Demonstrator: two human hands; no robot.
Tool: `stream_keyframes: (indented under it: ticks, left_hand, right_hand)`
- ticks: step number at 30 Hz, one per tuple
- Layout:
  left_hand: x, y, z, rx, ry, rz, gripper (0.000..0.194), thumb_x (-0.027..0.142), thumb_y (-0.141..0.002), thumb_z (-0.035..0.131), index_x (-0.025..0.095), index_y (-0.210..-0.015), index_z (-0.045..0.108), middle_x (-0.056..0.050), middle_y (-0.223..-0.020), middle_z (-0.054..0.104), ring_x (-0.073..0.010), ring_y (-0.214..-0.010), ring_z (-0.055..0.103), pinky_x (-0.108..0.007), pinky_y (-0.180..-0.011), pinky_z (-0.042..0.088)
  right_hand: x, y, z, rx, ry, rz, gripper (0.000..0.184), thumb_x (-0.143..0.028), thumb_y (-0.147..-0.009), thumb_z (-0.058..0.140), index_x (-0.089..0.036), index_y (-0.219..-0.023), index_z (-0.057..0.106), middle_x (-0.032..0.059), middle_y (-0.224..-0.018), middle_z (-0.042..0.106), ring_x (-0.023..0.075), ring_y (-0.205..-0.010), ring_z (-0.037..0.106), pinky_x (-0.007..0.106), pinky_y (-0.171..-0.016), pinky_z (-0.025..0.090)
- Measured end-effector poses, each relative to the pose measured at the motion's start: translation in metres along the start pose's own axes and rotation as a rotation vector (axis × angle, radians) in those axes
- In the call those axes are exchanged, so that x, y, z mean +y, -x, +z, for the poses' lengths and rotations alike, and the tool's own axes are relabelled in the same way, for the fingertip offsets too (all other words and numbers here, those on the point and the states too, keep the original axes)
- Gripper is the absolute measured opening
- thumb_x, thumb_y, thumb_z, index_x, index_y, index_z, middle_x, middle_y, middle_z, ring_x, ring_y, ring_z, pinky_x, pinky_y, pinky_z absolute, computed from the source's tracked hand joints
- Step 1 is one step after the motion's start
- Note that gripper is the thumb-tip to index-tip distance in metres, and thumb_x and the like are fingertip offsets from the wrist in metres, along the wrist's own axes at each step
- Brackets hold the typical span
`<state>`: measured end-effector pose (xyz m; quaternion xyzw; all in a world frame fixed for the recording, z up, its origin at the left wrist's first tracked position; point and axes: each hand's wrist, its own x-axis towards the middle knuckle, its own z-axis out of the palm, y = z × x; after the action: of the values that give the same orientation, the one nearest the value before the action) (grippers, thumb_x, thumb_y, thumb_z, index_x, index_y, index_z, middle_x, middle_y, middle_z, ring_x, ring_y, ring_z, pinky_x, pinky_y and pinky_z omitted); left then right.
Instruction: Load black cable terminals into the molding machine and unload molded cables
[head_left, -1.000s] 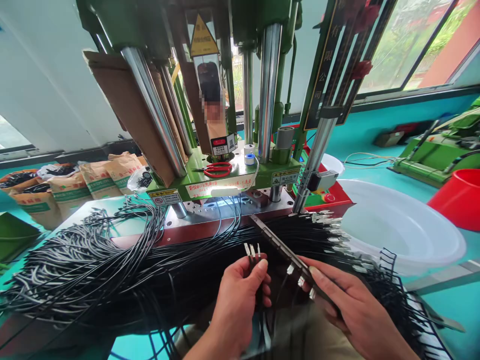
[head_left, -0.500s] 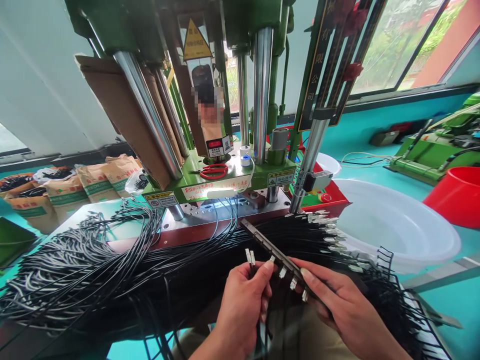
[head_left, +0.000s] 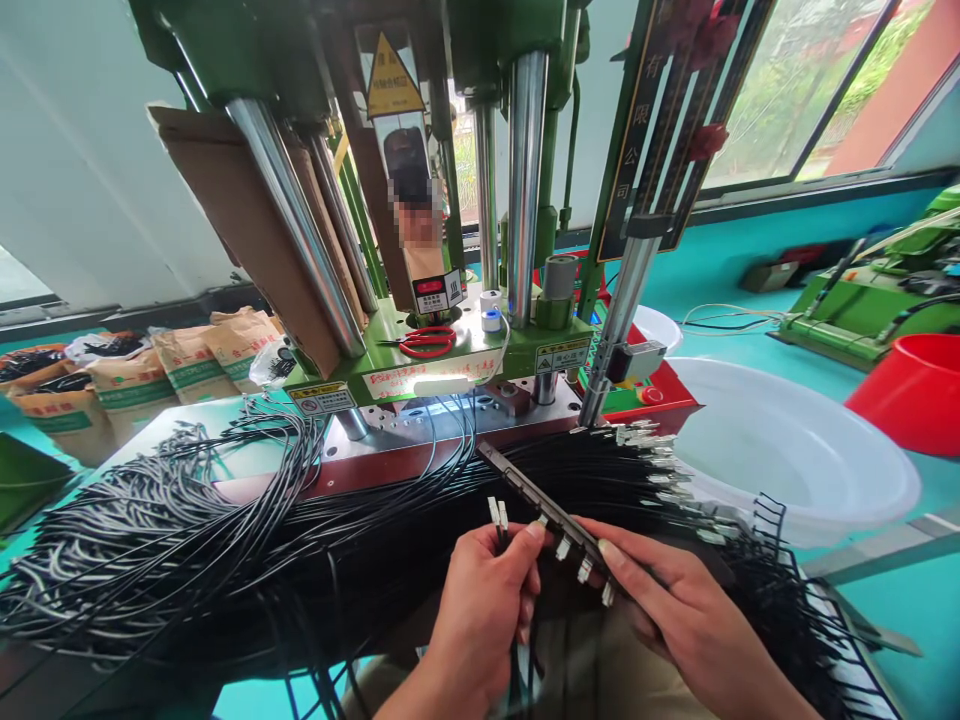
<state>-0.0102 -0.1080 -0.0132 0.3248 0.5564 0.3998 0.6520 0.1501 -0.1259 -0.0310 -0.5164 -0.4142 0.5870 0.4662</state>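
My right hand (head_left: pixel 667 590) is closed round the lower end of a dark slotted metal bar (head_left: pixel 540 497), which slants up and left over the black cables. Several cables with silvery connector ends (head_left: pixel 583 570) are seated along the bar's near edge. In my left hand (head_left: pixel 491 600), closed, are black cables; two of their metal connectors (head_left: pixel 498 512) stick up above the fingers. Thumb and fingertip pinch another connector (head_left: pixel 541 522) against the bar's edge. The cables' lower lengths hang below my left hand, partly hidden.
A green press (head_left: pixel 517 350) stands ahead, with red-handled scissors (head_left: pixel 427 343) on its plate. Black cables (head_left: pixel 187 530) are heaped on the left; more connector ends (head_left: pixel 652 450) lie at right. A white tub (head_left: pixel 825 440) and red bucket (head_left: pixel 911 395) stand to the right.
Both hands and the bar have shifted very slightly to the left. The hold on the bar and cables looks the same, with the pinched connector still at the bar's edge.
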Motion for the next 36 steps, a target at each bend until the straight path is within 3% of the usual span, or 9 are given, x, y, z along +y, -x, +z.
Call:
stream_keyframes:
  ticks: [5, 8, 11, 15, 21, 27, 33, 36]
  left_hand:
    - [-0.002, -0.005, 0.002, 0.002, 0.019, -0.004, 0.029, 0.042, -0.076, 0.064, 0.014, -0.074, 0.057, 0.006, -0.047, 0.044, -0.0034, -0.032, 0.029, -0.016, -0.029, 0.017]
    - [0.000, -0.006, -0.002, 0.026, -0.010, 0.061, 0.029, 0.040, -0.075, 0.067, 0.012, -0.077, 0.062, 0.001, -0.056, 0.054, -0.0056, -0.042, 0.043, -0.016, -0.036, 0.033]
    - [0.007, -0.001, -0.011, 0.113, 0.047, 0.148, 0.032, 0.037, -0.072, 0.074, 0.010, -0.087, 0.066, -0.002, -0.068, 0.059, -0.0089, -0.059, 0.054, -0.019, -0.054, 0.047]
    - [0.013, 0.010, -0.020, 0.087, 0.265, 0.050, 0.032, 0.029, -0.069, 0.077, 0.012, -0.094, 0.065, -0.002, -0.075, 0.057, -0.0114, -0.066, 0.058, -0.024, -0.063, 0.052]
    - [0.009, 0.008, -0.017, 0.026, 0.258, 0.033, 0.022, 0.027, -0.074, 0.072, 0.013, -0.087, 0.062, 0.001, -0.068, 0.052, -0.0056, -0.054, 0.048, -0.017, -0.049, 0.041]
    - [0.007, -0.004, -0.007, 0.015, 0.154, 0.042, 0.027, 0.031, -0.070, 0.074, 0.010, -0.083, 0.062, 0.003, -0.061, 0.048, -0.0033, -0.046, 0.039, -0.016, -0.042, 0.029]
    - [0.006, -0.005, -0.006, -0.018, 0.125, 0.074, 0.031, 0.034, -0.067, 0.075, 0.008, -0.079, 0.063, 0.003, -0.060, 0.047, -0.0038, -0.045, 0.037, -0.018, -0.041, 0.027]
    - [0.006, -0.005, -0.007, -0.010, 0.127, 0.068, 0.030, 0.033, -0.066, 0.075, 0.008, -0.077, 0.063, 0.002, -0.060, 0.048, -0.0036, -0.045, 0.037, -0.018, -0.041, 0.026]
  right_hand:
    - [0.001, 0.000, -0.001, -0.028, 0.033, -0.033, 0.045, -0.050, -0.077, 0.068, -0.021, -0.112, 0.071, 0.0002, -0.063, 0.055, 0.0050, -0.045, 0.023, 0.019, -0.037, 0.019]
    - [-0.001, -0.002, -0.002, -0.031, -0.021, 0.005, 0.049, -0.050, -0.076, 0.069, -0.021, -0.115, 0.069, 0.0004, -0.064, 0.055, 0.0046, -0.046, 0.024, 0.019, -0.038, 0.018]
    - [-0.002, -0.004, -0.007, -0.022, -0.068, 0.043, 0.052, -0.052, -0.076, 0.068, -0.021, -0.118, 0.067, 0.0032, -0.067, 0.060, 0.0041, -0.046, 0.026, 0.017, -0.040, 0.015]
    - [0.001, -0.007, -0.015, -0.039, -0.075, 0.072, 0.052, -0.053, -0.075, 0.069, -0.022, -0.117, 0.068, 0.0056, -0.073, 0.063, 0.0048, -0.049, 0.032, 0.017, -0.043, 0.017]
    - [0.001, -0.008, -0.016, -0.105, -0.019, 0.079, 0.052, -0.052, -0.080, 0.065, -0.021, -0.121, 0.065, 0.0041, -0.071, 0.060, 0.0026, -0.045, 0.026, 0.019, -0.041, 0.011]
    - [-0.001, -0.010, -0.020, -0.184, 0.050, 0.049, 0.052, -0.051, -0.084, 0.060, -0.019, -0.124, 0.062, 0.0035, -0.070, 0.058, 0.0031, -0.046, 0.027, 0.019, -0.041, 0.013]
    - [0.002, -0.009, -0.020, -0.153, 0.047, 0.065, 0.053, -0.054, -0.080, 0.062, -0.019, -0.120, 0.065, 0.0032, -0.067, 0.058, 0.0038, -0.045, 0.025, 0.020, -0.040, 0.012]
    - [-0.001, -0.008, -0.017, -0.118, 0.027, 0.063, 0.053, -0.054, -0.075, 0.067, -0.020, -0.116, 0.069, 0.0033, -0.064, 0.058, 0.0061, -0.043, 0.030, 0.021, -0.037, 0.020]
